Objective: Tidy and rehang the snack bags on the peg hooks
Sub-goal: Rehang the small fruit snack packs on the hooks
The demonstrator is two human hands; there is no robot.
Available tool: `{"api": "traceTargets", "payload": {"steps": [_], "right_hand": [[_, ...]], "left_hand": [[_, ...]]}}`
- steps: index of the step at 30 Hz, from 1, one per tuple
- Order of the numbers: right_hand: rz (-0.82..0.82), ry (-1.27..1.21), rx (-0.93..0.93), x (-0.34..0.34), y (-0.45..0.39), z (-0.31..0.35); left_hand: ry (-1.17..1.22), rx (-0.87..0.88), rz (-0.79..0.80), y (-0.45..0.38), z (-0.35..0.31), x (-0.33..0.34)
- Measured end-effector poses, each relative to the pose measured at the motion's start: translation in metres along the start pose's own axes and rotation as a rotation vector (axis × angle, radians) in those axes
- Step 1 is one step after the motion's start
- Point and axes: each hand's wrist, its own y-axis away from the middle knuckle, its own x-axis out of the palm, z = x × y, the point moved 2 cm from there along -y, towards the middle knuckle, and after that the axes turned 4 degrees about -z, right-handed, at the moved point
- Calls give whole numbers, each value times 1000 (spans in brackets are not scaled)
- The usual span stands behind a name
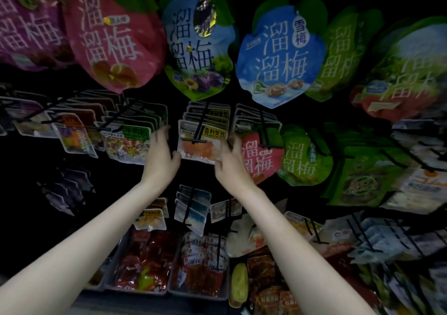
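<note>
A clear snack bag with orange contents and a yellow-black label [198, 148] hangs at the front of a black peg hook [202, 123], with several like bags behind it. My left hand [160, 156] is at the bag's left edge, fingers fairly straight, thumb touching the lower left corner. My right hand [228, 159] grips the bag's right edge, fingers curled round it. To the left hangs a bag of mixed coloured sweets [127, 146]; to the right, a red plum bag [260, 156].
Large pink [113, 36], blue [280, 55] and green [343, 53] plum bags hang on the row above. More pegs with small bags fill the rows below [192, 211]. Grey bins of red snack packs [145, 266] stand at the bottom.
</note>
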Motion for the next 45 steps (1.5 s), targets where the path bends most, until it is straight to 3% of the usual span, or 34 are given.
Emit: {"api": "traceTargets", "payload": {"steps": [3, 7, 13, 18, 20, 26, 32, 34, 36, 42, 45], "right_hand": [[-123, -41, -37, -13, 38, -28], [-364, -25, 184, -48, 49, -67], [-165, -161, 298, -75, -9, -91], [-368, -50, 388, -71, -16, -97], [-353, -69, 404, -71, -7, -93], [-42, -115, 221, -81, 35, -62], [143, -262, 34, -110, 65, -43], [102, -221, -108, -116, 69, -31], [34, -210, -220, -122, 64, -17], [-150, -388, -347, -131, 35, 29], [-138, -362, -449, -131, 22, 59]], "left_hand": [[34, 111, 73, 24, 10, 3], [98, 147, 169, 37, 5, 18], [122, 163, 205, 44, -21, 29], [95, 183, 191, 54, -21, 24], [98, 177, 171, 59, -20, 23], [226, 261, 126, 72, -37, 11], [255, 276, 332, 89, -47, 10], [342, 229, 390, 94, -53, 8], [367, 219, 331, 95, -57, 0], [516, 138, 199, 75, -72, -49], [481, 138, 146, 60, -71, -82]]}}
